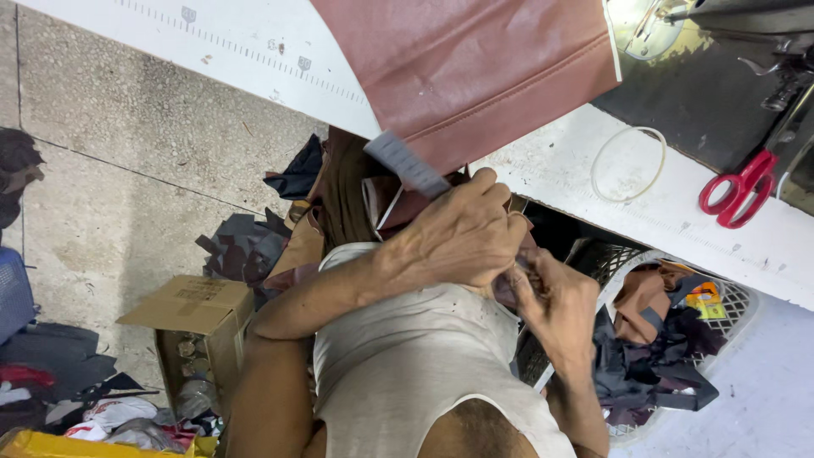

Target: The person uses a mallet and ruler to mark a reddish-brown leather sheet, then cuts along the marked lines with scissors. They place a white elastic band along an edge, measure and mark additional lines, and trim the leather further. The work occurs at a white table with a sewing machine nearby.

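Overhanging white worktable (pixel 551 174), speckled stone floor (pixel 127 170), scattered leather scraps (pixel 242 246)

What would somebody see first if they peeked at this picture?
Probably the big reddish-brown leather sheet hanging over the white table edge at the top. Right below it, the person's left hand and right hand meet close to the chest, pinching a small dark piece that is mostly hidden. The bright red scissors on the table at the right also pop out.
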